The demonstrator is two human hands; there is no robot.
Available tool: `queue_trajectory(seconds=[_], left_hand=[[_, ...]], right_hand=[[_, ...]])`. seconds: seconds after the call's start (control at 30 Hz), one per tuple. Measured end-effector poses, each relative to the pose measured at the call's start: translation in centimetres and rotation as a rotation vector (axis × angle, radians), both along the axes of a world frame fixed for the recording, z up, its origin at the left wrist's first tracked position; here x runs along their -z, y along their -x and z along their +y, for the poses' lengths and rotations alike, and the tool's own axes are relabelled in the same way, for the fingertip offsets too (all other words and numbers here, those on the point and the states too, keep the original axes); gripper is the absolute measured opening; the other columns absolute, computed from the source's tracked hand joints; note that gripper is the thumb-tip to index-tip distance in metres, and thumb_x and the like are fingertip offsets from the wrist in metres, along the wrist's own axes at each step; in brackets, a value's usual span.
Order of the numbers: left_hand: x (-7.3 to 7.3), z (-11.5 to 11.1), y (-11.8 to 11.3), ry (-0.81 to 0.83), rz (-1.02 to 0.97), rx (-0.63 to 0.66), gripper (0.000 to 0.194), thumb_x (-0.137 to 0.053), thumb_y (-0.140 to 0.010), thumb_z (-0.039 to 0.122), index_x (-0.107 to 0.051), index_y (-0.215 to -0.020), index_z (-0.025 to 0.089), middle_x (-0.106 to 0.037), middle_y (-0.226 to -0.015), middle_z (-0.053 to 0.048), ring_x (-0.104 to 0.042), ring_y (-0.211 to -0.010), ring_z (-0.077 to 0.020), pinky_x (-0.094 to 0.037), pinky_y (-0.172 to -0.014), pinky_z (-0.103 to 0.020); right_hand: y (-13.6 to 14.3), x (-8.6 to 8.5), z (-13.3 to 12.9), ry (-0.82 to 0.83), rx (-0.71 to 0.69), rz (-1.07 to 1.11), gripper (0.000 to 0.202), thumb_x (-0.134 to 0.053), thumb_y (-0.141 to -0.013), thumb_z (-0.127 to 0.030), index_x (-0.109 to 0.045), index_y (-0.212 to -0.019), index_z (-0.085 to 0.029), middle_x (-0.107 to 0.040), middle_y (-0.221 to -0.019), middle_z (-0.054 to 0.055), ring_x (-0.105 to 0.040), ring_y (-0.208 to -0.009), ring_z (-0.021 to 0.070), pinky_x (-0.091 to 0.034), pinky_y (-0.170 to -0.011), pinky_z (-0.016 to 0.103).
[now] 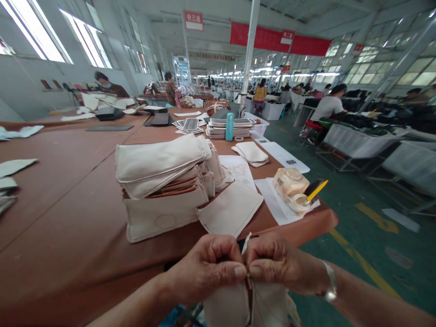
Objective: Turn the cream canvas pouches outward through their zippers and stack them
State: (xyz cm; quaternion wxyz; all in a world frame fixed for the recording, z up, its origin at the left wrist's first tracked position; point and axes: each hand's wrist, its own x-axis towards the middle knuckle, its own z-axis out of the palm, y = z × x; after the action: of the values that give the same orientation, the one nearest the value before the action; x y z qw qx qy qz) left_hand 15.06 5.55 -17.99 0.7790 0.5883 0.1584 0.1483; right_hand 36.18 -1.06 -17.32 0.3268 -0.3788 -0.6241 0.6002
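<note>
- Cream piece [227, 305]: brown strip down its middle, pinched near the top, beside the counter [68, 190].
- Cream panels [160, 159]: stitched edges, stacked unevenly.

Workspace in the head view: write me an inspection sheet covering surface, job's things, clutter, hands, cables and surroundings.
Surface: brown table, a dark line running across its covering.
Job's things: cream piece at the hands, brown along its opening; stack of cream pieces on the table.
Clutter: turquoise bottle, stained container on white paper, yellow tool leaning at its mouth.
Hands: left hand and right hand meet, fingers pinched together on the cream piece.
Cables: nothing seen for certain.
Surroundings: seated people, white bin, red banner, green floor with yellow markings.
</note>
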Motion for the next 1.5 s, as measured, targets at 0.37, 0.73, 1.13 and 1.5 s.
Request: queue_trajectory(seconds=[0.37, 0.73, 1.13, 1.5], left_hand=[[-1.8, 4.1, 1.1, -0.370, 0.313, 0.256, 0.039, -0.059, -0.088, 0.049, -0.063, -0.084, 0.011, -0.047, -0.071, 0.001, -0.038, -0.067, -0.0106, -0.032, -0.057, -0.019], [-3.8, 5.8, 1.1, -0.493, 0.515, 0.506, 0.042, -0.071, -0.074, 0.056, -0.064, -0.080, 0.014, -0.051, -0.067, 0.003, -0.044, -0.062, -0.0117, -0.036, -0.054, -0.019], [-6.2, 2.0, -1.9, -0.773, 0.439, 0.444, 0.026, -0.070, -0.078, 0.034, -0.058, -0.066, 0.015, -0.039, -0.057, 0.007, -0.035, -0.055, -0.0079, -0.025, -0.045, -0.017], [-1.0, 4.1, 3.0, -0.136, 0.297, 0.200, 0.038, -0.079, -0.072, 0.045, -0.065, -0.088, 0.013, -0.055, -0.077, 0.002, -0.045, -0.069, -0.0098, -0.036, -0.064, -0.018]], right_hand=[[-3.4, -1.4, 0.6, -0.003, -0.021, -0.114, 0.039, -0.052, -0.094, -0.048, -0.058, -0.078, -0.013, -0.045, -0.070, -0.001, -0.035, -0.063, 0.0106, -0.027, -0.057, 0.024], [-6.8, -4.9, 0.7, -0.167, -0.097, -0.380, 0.042, -0.059, -0.089, -0.051, -0.055, -0.070, -0.014, -0.043, -0.064, -0.003, -0.037, -0.059, 0.0098, -0.029, -0.053, 0.022], [-0.2, -0.8, 0.0, -0.153, -0.100, -0.245, 0.041, -0.074, -0.075, -0.053, -0.062, -0.088, -0.016, -0.052, -0.079, -0.003, -0.046, -0.072, 0.0127, -0.037, -0.063, 0.022], [-3.3, 1.1, -0.7, -0.087, -0.039, -0.232, 0.038, -0.062, -0.088, -0.047, -0.053, -0.071, -0.015, -0.039, -0.068, -0.004, -0.034, -0.062, 0.0093, -0.024, -0.053, 0.023]])
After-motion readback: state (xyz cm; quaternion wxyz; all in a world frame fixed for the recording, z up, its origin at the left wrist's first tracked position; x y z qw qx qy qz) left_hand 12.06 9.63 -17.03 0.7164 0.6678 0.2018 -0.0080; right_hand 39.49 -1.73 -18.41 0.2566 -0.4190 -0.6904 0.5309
